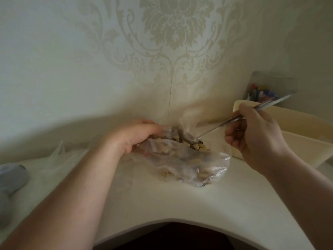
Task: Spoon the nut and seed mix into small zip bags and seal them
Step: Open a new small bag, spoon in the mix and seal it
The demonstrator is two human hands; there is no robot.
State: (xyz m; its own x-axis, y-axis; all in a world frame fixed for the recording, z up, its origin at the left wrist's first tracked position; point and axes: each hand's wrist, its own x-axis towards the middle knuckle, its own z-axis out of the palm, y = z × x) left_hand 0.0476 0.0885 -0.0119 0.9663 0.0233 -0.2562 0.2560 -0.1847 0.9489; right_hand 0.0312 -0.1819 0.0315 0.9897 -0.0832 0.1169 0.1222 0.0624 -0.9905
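Note:
A clear zip bag (191, 165) lies on the cream table, partly filled with pale nuts and dark seeds (196, 147). My left hand (137, 136) grips the bag's open rim at its left side and holds the mouth up. My right hand (252, 134) grips the handle of a metal spoon (234, 121). The spoon's bowl sits at the bag's mouth among the nut and seed mix, which is blurred there.
A cream plastic tub (297, 134) stands at the right, just behind my right hand. A clear container with coloured bits (266, 91) sits behind it by the wall. Loose clear bags (61, 154) and a grey object (10, 179) lie at the left. The table's curved front edge (180, 221) is near me.

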